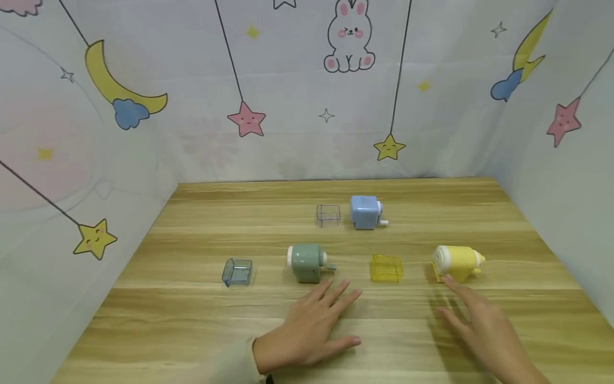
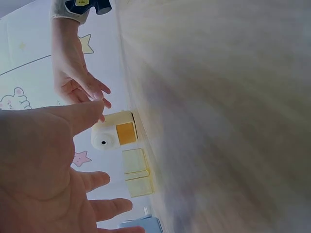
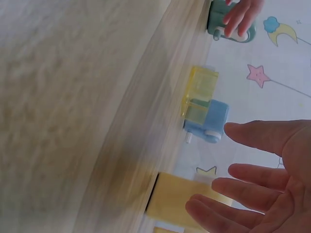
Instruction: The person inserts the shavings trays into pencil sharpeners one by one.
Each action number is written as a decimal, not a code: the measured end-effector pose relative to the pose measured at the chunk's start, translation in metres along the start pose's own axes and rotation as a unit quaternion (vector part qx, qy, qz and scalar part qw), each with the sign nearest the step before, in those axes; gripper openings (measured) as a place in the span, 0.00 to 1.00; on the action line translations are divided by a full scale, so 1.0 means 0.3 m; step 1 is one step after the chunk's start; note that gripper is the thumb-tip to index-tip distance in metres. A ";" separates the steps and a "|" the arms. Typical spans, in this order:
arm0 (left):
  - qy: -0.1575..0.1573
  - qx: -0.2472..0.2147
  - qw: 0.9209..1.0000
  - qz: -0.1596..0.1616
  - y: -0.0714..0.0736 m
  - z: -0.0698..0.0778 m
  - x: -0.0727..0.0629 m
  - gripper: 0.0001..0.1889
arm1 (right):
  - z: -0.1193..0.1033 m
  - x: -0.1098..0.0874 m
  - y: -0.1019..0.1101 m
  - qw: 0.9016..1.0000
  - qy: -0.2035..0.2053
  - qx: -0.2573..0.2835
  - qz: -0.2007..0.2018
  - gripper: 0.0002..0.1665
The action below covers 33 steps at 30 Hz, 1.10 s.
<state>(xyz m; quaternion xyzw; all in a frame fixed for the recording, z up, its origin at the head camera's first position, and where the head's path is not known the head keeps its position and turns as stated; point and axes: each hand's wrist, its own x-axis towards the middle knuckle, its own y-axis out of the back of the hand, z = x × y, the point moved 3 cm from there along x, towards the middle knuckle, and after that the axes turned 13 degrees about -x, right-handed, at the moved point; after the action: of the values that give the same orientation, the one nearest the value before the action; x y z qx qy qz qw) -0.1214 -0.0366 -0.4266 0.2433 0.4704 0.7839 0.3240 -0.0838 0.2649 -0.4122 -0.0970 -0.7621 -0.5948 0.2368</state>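
Observation:
A yellow hand-crank pencil sharpener (image 1: 458,262) stands at the right, its empty drawer slot visible in the left wrist view. My right hand (image 1: 484,322) reaches toward it with fingers apart; one fingertip overlaps its lower front edge in the head view, and I cannot tell whether they touch. A green pencil sharpener (image 1: 306,262) with its crank pointing right stands left of centre. Just in front of it, my left hand (image 1: 312,326) is spread low over the table and holds nothing. Between the two sharpeners lies a transparent yellow drawer (image 1: 386,269).
Farther back stands a blue pencil sharpener (image 1: 364,212) beside a clear drawer with purplish edges (image 1: 328,219). A transparent bluish drawer (image 1: 238,273) lies left of the green sharpener. Printed white cloth (image 1: 297,154) encloses the wooden table (image 1: 201,320) at the back and sides.

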 end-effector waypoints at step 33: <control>0.038 -0.016 0.999 0.002 -0.026 0.013 0.165 0.39 | 0.198 0.020 0.035 0.993 -0.109 0.009 -0.052 0.25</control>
<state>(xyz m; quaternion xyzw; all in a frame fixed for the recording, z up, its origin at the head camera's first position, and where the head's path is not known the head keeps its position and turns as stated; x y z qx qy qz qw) -0.1497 0.0049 -0.4280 0.2094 0.4688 0.8008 0.3084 -0.0992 0.3235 -0.4111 -0.1199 -0.7925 -0.5854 0.1220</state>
